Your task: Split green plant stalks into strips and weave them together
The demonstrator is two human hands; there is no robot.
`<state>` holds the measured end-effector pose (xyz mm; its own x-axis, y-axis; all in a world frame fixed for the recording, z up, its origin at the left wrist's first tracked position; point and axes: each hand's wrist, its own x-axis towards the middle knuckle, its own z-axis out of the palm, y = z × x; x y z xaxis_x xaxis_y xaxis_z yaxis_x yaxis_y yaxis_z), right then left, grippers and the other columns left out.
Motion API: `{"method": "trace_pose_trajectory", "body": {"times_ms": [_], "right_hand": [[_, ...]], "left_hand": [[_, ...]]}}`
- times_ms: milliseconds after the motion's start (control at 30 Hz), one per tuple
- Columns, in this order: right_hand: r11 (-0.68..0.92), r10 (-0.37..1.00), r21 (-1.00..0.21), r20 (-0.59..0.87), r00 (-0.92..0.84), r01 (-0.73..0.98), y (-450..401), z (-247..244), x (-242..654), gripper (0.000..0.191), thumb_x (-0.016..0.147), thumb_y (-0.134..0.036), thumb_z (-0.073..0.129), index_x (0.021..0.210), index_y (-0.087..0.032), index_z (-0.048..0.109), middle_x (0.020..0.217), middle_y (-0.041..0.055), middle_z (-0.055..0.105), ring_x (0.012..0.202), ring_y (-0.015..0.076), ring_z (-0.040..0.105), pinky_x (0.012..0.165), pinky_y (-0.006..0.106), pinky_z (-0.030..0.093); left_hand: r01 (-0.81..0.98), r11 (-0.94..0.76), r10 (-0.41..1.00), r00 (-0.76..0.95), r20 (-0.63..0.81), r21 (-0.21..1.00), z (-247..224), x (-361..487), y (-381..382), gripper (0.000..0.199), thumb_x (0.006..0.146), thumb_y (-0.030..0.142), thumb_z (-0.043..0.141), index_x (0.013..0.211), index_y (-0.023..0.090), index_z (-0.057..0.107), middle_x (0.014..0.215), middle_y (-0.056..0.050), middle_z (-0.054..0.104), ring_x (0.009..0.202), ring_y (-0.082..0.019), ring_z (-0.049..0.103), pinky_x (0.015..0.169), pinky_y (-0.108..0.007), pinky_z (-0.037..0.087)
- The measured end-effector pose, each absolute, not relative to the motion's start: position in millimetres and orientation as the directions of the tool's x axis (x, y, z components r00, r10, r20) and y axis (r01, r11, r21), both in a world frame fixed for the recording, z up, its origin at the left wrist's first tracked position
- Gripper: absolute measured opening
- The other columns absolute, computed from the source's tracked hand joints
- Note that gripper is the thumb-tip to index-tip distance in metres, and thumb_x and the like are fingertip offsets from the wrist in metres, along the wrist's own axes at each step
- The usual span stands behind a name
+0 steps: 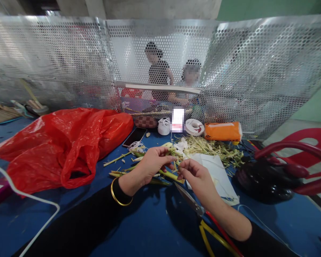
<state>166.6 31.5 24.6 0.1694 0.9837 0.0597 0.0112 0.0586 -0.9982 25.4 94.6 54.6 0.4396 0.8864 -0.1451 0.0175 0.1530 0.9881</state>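
Fingers bent toward each other, my left hand (153,163) and my right hand (196,175) meet closely over the middle of the table. Both are closed in a pinch; whatever thin piece they hold is too small to make out. Pale green plant strips lie right behind the fingertips. Green stalks (173,176) rest on the table beneath and beside the hands. A pair of scissors (190,200) with red and yellow handles lies under my right forearm. To the right of my right hand is a white sheet (224,175), beside a heap of shredded plant strips (219,148).
A red plastic bag (69,139) covers the left. Behind the hands are a phone (135,137), white string (164,126), a ribbon spool (194,127) and an orange packet (223,131). A dark kettle (267,182) stands right. Two people appear behind the perforated screen (160,32).
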Motion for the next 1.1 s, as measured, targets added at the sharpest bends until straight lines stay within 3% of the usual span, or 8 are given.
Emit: {"method": "trace_pose_trajectory", "body": {"times_ms": [133, 333, 533, 867, 1033, 1100], "right_hand": [[0.065, 0.981, -0.998, 0.065, 0.182, 0.007, 32.2, 24.7, 170.3, 0.017, 0.067, -0.035, 0.07, 0.073, -0.02, 0.064, 0.066, -0.0016, 0.062, 0.058, 0.0148, 0.056, 0.059, 0.029, 0.046], [0.028, 0.98, -0.995, 0.009, 0.197, -0.093, 33.3, 19.4, 175.7, 0.037, 0.074, -0.052, 0.069, 0.084, -0.016, 0.069, 0.072, 0.0024, 0.067, 0.063, 0.015, 0.06, 0.064, 0.029, 0.046], [-0.104, 0.995, -0.978, -0.104, -0.008, -0.181, 29.7, 17.2, 166.6, 0.027, 0.07, -0.041, 0.075, 0.07, -0.016, 0.065, 0.064, -0.0009, 0.063, 0.056, 0.0113, 0.056, 0.059, 0.025, 0.041], [-0.051, 0.998, -0.997, -0.049, -0.033, -0.061, 28.7, 20.7, 169.8, 0.017, 0.069, -0.026, 0.07, 0.059, -0.017, 0.061, 0.051, -0.0024, 0.061, 0.053, 0.0118, 0.053, 0.06, 0.025, 0.04], [-0.13, 0.99, -0.961, -0.112, -0.088, -0.245, 26.1, 19.4, 165.4, 0.021, 0.073, -0.036, 0.072, 0.074, -0.015, 0.068, 0.069, 0.0012, 0.067, 0.06, 0.013, 0.059, 0.064, 0.027, 0.043], [-0.153, 0.987, -0.941, -0.133, -0.087, -0.302, 24.8, 17.4, 162.2, 0.024, 0.072, -0.038, 0.073, 0.073, -0.015, 0.068, 0.069, 0.0005, 0.066, 0.06, 0.0126, 0.059, 0.063, 0.026, 0.044]], "left_hand": [[0.016, 0.107, 0.903, 0.417, -0.104, 0.994, 53.6, 24.8, 96.5, 0.021, 0.066, 0.025, 0.076, 0.079, 0.013, 0.066, 0.063, 0.001, 0.063, 0.051, -0.009, 0.059, 0.044, -0.018, 0.039], [-0.018, 0.039, 0.912, 0.41, -0.028, 0.999, 51.8, 23.6, 98.9, 0.015, 0.07, 0.023, 0.07, 0.081, 0.013, 0.066, 0.065, 0.001, 0.064, 0.054, -0.008, 0.057, 0.048, -0.018, 0.039], [-0.027, 0.033, 0.92, 0.392, -0.02, 0.999, 46.8, 24.0, 98.9, 0.016, 0.067, 0.026, 0.074, 0.075, 0.014, 0.066, 0.064, 0.002, 0.061, 0.054, -0.008, 0.052, 0.051, -0.02, 0.039], [-0.064, 0.121, 0.92, 0.381, -0.088, 0.991, 45.6, 26.0, 95.6, 0.022, 0.059, 0.027, 0.081, 0.068, 0.013, 0.067, 0.06, 0.004, 0.059, 0.054, -0.007, 0.049, 0.054, -0.021, 0.038], [-0.05, 0.072, 0.938, 0.344, -0.051, 0.996, 47.4, 26.7, 94.7, 0.019, 0.062, 0.026, 0.078, 0.07, 0.013, 0.067, 0.062, 0.003, 0.06, 0.054, -0.007, 0.049, 0.055, -0.021, 0.039], [-0.046, 0.076, 0.937, 0.345, -0.056, 0.996, 47.7, 27.7, 93.4, 0.02, 0.061, 0.025, 0.079, 0.07, 0.012, 0.067, 0.063, 0.003, 0.06, 0.055, -0.007, 0.05, 0.055, -0.021, 0.04]]}}
